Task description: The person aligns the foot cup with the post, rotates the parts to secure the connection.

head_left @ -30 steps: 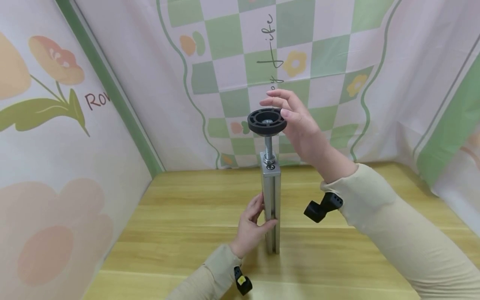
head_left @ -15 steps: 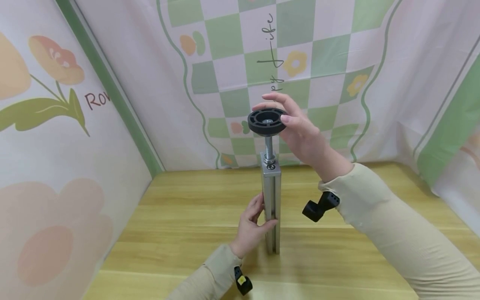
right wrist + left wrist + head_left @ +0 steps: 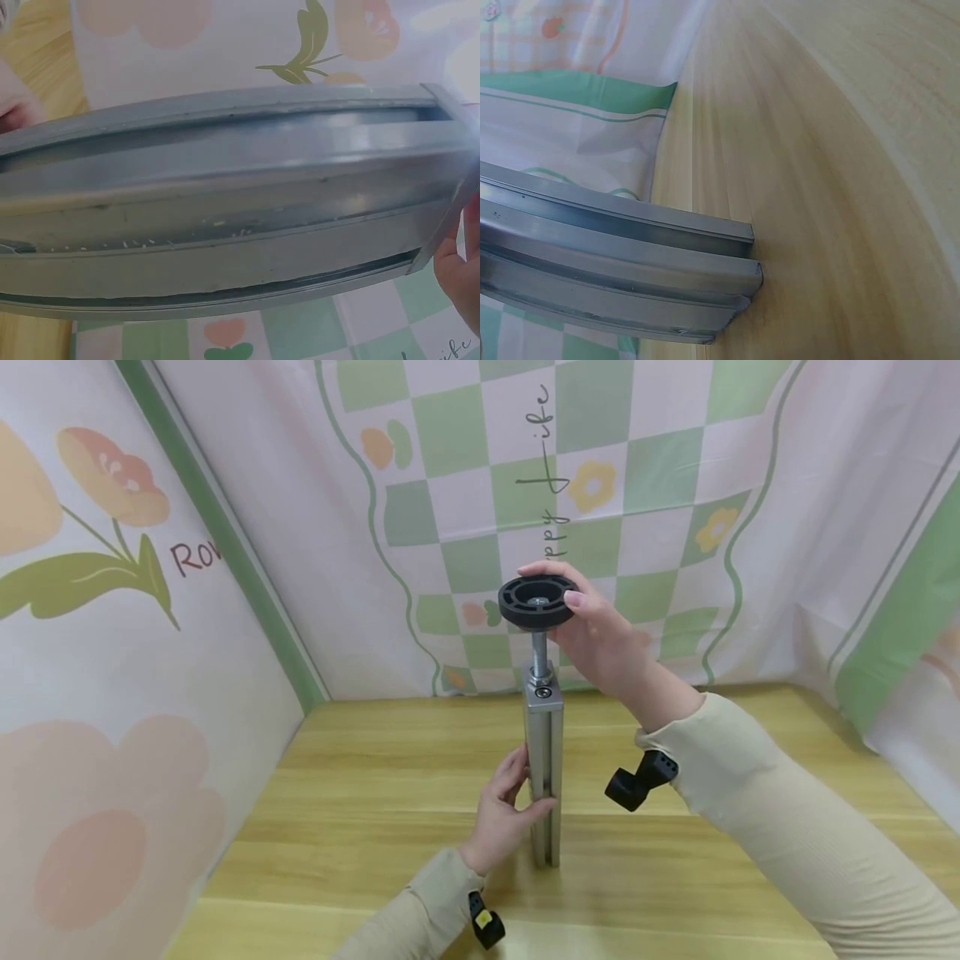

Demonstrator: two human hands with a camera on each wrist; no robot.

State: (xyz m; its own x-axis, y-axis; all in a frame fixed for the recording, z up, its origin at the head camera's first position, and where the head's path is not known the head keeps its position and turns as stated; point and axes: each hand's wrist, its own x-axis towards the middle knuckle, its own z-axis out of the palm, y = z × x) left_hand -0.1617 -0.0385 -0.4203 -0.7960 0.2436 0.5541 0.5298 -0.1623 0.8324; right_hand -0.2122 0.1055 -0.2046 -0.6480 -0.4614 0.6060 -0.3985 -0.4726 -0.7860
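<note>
An aluminium extrusion profile [image 3: 544, 777] stands upright on the wooden table, its slotted sides facing out. From its end plate rises a threaded rod [image 3: 539, 653] with a nut at its base, topped by a round black leveling foot [image 3: 537, 615]. My left hand [image 3: 501, 817] grips the profile low down, thumb across the near face and fingers behind. At the top, my right hand [image 3: 603, 639] holds the foot's right rim, thumb on the near edge and fingers curled behind it. The slotted profile [image 3: 622, 255] meets the tabletop in the left wrist view.
The wooden table [image 3: 360, 777] reaches back to a green-and-white checkered curtain [image 3: 517, 493]. Another printed curtain [image 3: 112, 677] hangs along the left side. Each sleeve carries a small black camera mount, one on the right cuff [image 3: 637, 781] and one on the left [image 3: 486, 925].
My right hand's raised fingers have come down and curled behind the leveling foot's rim, and the hand has shifted slightly left. The left hand and the profile have stayed in place.
</note>
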